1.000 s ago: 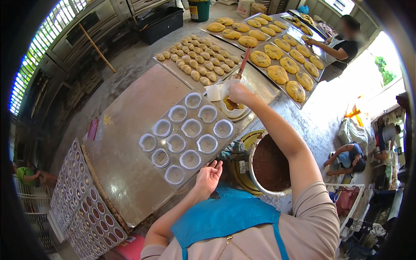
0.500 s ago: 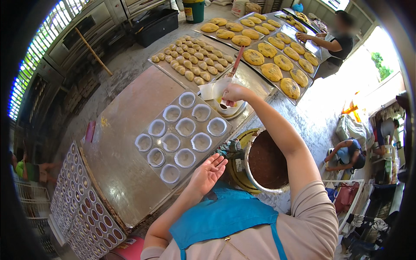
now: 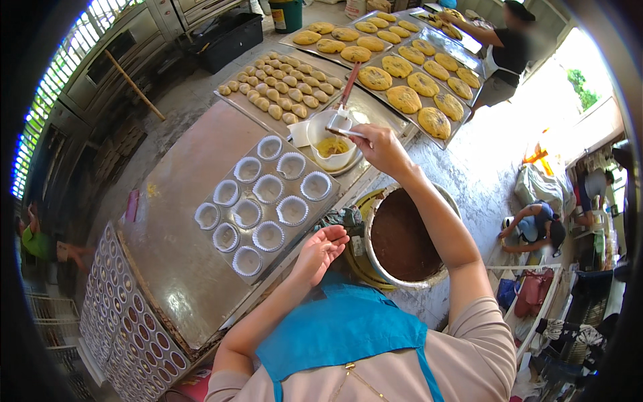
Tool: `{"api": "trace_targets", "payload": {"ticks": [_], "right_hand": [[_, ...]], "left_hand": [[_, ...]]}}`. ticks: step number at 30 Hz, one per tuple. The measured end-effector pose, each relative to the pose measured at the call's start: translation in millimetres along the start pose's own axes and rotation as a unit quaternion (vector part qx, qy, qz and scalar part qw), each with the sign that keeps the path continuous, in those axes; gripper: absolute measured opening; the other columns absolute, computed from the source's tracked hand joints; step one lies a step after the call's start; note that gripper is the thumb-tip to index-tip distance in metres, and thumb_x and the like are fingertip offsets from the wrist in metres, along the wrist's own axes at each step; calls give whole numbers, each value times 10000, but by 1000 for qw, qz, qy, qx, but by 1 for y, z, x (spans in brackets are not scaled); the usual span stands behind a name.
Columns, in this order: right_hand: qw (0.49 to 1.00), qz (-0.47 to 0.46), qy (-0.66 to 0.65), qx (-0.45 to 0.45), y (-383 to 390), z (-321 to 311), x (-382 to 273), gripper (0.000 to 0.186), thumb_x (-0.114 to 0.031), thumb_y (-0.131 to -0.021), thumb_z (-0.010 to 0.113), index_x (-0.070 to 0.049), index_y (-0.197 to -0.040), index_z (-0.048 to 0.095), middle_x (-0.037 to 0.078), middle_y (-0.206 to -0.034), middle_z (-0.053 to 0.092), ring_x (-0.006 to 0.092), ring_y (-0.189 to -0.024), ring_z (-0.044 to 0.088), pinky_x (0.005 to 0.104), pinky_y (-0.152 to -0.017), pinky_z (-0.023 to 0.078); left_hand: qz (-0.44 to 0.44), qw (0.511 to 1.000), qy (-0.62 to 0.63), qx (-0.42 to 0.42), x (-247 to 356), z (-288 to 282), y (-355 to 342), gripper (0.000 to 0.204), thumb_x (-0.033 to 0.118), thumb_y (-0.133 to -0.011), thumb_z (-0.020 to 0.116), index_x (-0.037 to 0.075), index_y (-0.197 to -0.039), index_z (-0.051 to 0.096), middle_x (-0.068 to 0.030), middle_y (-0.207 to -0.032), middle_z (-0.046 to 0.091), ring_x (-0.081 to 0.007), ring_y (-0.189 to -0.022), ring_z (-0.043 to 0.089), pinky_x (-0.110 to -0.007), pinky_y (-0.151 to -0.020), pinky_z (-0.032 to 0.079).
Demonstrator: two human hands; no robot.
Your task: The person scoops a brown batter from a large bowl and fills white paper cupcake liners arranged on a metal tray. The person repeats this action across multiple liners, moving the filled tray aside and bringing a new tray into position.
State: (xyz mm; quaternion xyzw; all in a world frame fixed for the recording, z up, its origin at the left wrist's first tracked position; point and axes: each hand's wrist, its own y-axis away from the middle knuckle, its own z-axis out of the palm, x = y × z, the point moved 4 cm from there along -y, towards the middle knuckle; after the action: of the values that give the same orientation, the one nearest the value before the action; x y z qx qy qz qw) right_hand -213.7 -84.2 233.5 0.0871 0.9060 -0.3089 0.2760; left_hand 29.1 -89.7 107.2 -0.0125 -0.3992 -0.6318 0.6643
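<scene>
My right hand [image 3: 380,149] grips the pale handle of a small scoop [image 3: 337,125], its greyish head raised over a white bowl [image 3: 333,161]. Yellow liquid [image 3: 331,146] lies in that bowl, and a brush with a reddish handle [image 3: 349,84] leans in it. Palm up and holding nothing, my left hand [image 3: 321,254] hovers beside the near edge of a metal muffin tray [image 3: 257,205]. White fluted paper liners [image 3: 268,189] sit in the tray's cups; their bottoms look bare. Below my right forearm stands a large pot of brown batter [image 3: 405,234].
Trays of small dough pieces [image 3: 281,84] and large yellow rounds [image 3: 404,99] cover the table's far side. Filled cup trays [image 3: 134,315] stand at the left. A co-worker [image 3: 506,50] is at the far right; another person [image 3: 539,228] crouches on the floor.
My right hand has lifted the scoop out of the bowl and drawn back to the right. My left hand has tilted and curled slightly. The far co-worker has reached further over the trays.
</scene>
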Motion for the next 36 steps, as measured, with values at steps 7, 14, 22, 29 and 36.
{"api": "trace_targets", "payload": {"ticks": [7,14,22,29,36], "right_hand": [[584,383,-661,274,100,0,74,141,-131,-893,556,-15,-973,550,123,-858,632,191,-748,605,264,-646,525],[575,505,-543,347,299,10,112,213,-195,-931,511,13,-926,554,118,-797,627,172,-696,608,258,-624,529],[887,453,26,86,325,90,210,242,-152,-895,465,52,-864,592,259,-822,621,411,-777,606,459,-678,480],[908,309,-28,-283,353,153,146,266,-193,-878,466,23,-840,617,281,-833,594,451,-798,577,492,-689,458],[767,547,-248,-225,375,77,155,409,-325,-941,472,13,-792,648,68,-648,631,122,-569,571,275,-545,476]], "left_hand": [[-14,954,-296,51,-67,-16,-60,426,-4,-809,533,46,-1227,470,-93,-1193,488,-170,-1096,476,-282,-889,414],[-101,955,-267,81,-121,-33,-77,407,121,-902,516,22,-1286,422,-103,-1102,546,-174,-953,552,-328,-828,442],[-19,948,-292,123,-147,-32,-85,198,147,-911,546,76,-1095,558,-5,-875,629,-93,-738,611,-238,-664,475],[5,959,-253,129,-148,-34,-86,159,110,-897,571,71,-1051,581,-2,-826,634,-82,-695,612,-215,-618,480],[20,956,-261,131,-150,-32,-86,149,105,-903,561,71,-1048,565,-3,-819,630,-72,-677,599,-207,-609,480]]}}
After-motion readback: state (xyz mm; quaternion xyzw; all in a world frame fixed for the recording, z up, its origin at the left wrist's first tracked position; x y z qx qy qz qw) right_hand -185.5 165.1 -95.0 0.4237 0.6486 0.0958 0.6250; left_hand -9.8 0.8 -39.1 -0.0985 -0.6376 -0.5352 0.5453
